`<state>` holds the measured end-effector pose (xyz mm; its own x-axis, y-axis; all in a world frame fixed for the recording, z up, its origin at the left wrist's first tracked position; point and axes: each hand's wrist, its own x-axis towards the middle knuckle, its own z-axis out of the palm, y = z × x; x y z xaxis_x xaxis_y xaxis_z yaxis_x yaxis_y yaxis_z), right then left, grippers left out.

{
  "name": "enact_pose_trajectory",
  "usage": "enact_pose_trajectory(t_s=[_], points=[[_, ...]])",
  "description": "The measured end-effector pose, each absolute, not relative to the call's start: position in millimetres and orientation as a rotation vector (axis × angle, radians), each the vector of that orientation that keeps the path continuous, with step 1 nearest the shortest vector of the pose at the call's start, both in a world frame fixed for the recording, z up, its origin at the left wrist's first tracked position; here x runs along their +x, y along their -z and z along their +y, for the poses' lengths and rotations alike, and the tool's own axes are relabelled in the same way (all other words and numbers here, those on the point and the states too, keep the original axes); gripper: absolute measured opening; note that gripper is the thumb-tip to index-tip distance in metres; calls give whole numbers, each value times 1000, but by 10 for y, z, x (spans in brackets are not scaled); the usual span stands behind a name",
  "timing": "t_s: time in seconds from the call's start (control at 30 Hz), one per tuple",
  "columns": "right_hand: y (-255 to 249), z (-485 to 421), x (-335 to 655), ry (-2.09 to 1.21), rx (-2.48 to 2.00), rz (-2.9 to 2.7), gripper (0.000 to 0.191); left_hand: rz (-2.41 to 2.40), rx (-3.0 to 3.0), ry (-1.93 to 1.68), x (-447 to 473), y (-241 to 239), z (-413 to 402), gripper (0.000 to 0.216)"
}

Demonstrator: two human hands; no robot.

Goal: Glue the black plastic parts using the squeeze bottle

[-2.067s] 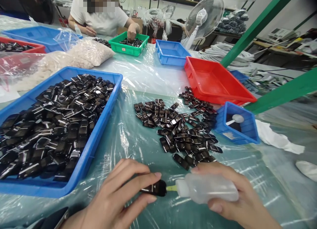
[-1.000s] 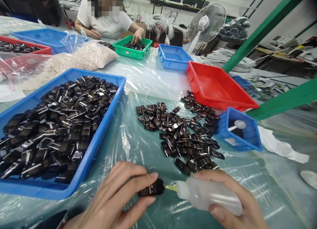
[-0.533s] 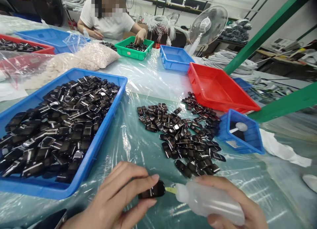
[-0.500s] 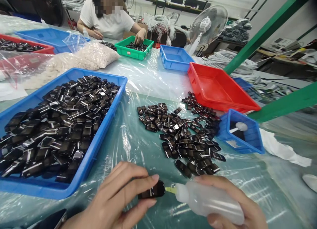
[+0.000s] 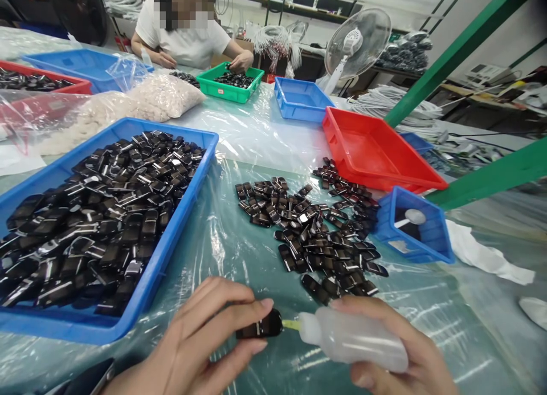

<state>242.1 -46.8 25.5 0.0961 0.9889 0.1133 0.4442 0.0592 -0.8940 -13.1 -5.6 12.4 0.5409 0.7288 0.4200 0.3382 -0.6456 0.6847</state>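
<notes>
Between the thumb and fingers of my left hand (image 5: pixel 213 332) is a small glossy black plastic casing (image 5: pixel 260 325), held just above the table. My right hand (image 5: pixel 397 338) is wrapped round a translucent squeeze bottle (image 5: pixel 354 338), tilted on its side. Its thin yellowish nozzle (image 5: pixel 292 325) points left and meets, or nearly meets, the rounded end of the casing. Beyond my hands lies a loose pile of similar black casings (image 5: pixel 316 229). To the left, a large blue tray (image 5: pixel 171 252) is heaped with more of them.
An red tray (image 5: pixel 376 150) stands behind the pile, beside a small blue bin (image 5: pixel 405 247) holding a round pale-headed tool. A bag of pale pieces (image 5: pixel 166 96) lies behind the large tray. Across the table, a person reaches into a green tray (image 5: pixel 231 90). Green posts (image 5: pixel 461 58) cross the right side.
The bottle in my right hand has shifted slightly left and up, and sits a little more level. My left hand keeps its hold on the casing. The person opposite has raised their hand slightly.
</notes>
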Motion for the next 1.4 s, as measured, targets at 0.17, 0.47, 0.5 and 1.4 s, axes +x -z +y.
enact_pose_trajectory(t_s=[0.17,0.47,0.5,1.4], points=[[-278,-423,2525,-871,-1477,-1587,33,938,2203,-962,-135,-77,-32,23],[-74,-270,2360,-1017,-1494,-1510,29,1282,1814,-1062,-105,-44,86,21],[-36,-244,2300,-969,-1488,-1563,29,1287,1785,-1085,-98,-44,90,21],[18,-312,1698,-113,-1245,-2325,28,935,2017,-1207,-109,-5,-49,28]])
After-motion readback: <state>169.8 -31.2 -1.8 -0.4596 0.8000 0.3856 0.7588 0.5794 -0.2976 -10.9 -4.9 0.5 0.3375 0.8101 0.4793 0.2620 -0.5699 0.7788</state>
